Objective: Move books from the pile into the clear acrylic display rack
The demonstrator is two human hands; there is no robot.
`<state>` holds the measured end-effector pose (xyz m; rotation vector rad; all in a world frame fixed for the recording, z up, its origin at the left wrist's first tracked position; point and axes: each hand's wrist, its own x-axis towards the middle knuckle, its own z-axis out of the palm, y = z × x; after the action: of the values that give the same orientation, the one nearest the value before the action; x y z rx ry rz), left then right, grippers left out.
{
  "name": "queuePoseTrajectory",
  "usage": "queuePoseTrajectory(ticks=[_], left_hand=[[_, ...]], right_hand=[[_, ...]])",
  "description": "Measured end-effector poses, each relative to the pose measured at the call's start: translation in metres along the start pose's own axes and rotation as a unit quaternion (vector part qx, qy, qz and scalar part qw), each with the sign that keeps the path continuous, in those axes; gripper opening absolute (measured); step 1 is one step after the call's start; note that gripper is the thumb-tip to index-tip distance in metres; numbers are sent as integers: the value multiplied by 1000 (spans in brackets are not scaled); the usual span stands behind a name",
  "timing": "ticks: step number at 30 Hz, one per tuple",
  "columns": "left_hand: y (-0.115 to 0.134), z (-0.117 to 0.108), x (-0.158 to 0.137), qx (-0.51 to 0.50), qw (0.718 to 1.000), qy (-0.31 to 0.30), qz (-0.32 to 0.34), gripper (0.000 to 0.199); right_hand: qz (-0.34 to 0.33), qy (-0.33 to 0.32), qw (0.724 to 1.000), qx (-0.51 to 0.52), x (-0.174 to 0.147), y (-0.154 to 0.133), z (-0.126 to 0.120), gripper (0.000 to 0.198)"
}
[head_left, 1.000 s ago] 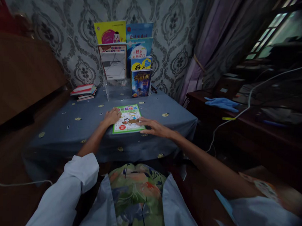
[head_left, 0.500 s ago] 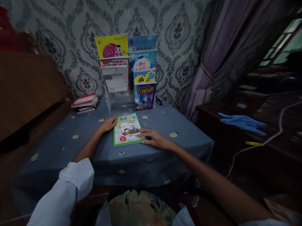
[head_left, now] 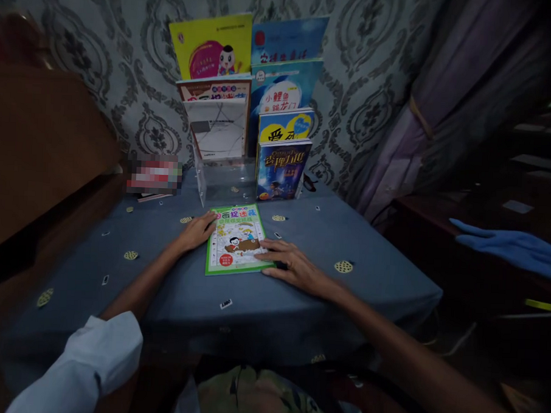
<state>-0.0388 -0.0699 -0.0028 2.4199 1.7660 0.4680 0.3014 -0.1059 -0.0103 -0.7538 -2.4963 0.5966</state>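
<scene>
A picture book (head_left: pixel 237 247) with a green border, cartoon children and a red circle on its cover lies flat on the blue tablecloth. My left hand (head_left: pixel 197 232) rests along its left edge, fingers stretched toward the upper corner. On the other side, my right hand (head_left: pixel 296 267) lies with fingers extended and apart, their tips over the book's right edge. Something dark, perhaps shadow, shows beneath the right palm. Behind the book stands a clear display rack (head_left: pixel 226 179) of upright books, among them a dark blue book (head_left: pixel 282 173) and a yellow one (head_left: pixel 209 45).
A blurred stack of books (head_left: pixel 154 178) sits at the table's back left, near a brown box-like object (head_left: pixel 40 153). Dark glasses (head_left: pixel 309 182) lie beside the rack. A blue glove (head_left: pixel 506 244) rests on dark furniture at right, below a purple curtain (head_left: pixel 411 127).
The view has shifted closer, so the rack and book look larger. Both hands keep their places at the book's edges, and the book still lies flat.
</scene>
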Motion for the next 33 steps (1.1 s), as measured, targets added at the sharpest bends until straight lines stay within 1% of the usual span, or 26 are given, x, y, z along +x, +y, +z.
queuePoseTrajectory(ticks=[2, 5, 11, 13, 15, 18, 22, 23, 26, 29, 33], left_hand=[[7, -3, -16, -3, 1000, -7, 12, 52], [22, -9, -47, -1, 999, -7, 41, 52], [60, -13, -122, 29, 994, 37, 101, 44], [71, -14, -138, 37, 991, 47, 122, 42], [79, -15, -147, 48, 988, 53, 136, 43], [91, -15, -145, 58, 985, 45, 159, 44], [110, -11, -126, 60, 979, 6, 194, 45], [115, -9, -120, 64, 977, -4, 202, 45], [135, -2, -100, 68, 971, -25, 227, 43], [155, 5, -83, 64, 966, -39, 247, 42], [173, 4, -66, 60, 963, -47, 260, 35]], right_hand=[[-7, 4, 1000, -3, 0, 1, 1, 41], [-17, 10, 1000, -5, 0, 2, 2, 39], [-17, 19, 1000, -8, 0, 4, 5, 39], [-20, 18, 1000, -7, 0, 3, 5, 39], [-18, 11, 1000, -8, 1, 2, 4, 39], [-14, 1, 1000, -7, 3, -2, 0, 43], [-19, -5, 1000, 23, 0, -8, -7, 63], [-20, -3, 999, 35, -1, -10, -8, 64], [-14, 10, 998, 65, -2, -12, -9, 56], [-8, 24, 997, 77, -3, -13, -9, 52], [-5, 27, 996, 87, -4, -13, -8, 49]])
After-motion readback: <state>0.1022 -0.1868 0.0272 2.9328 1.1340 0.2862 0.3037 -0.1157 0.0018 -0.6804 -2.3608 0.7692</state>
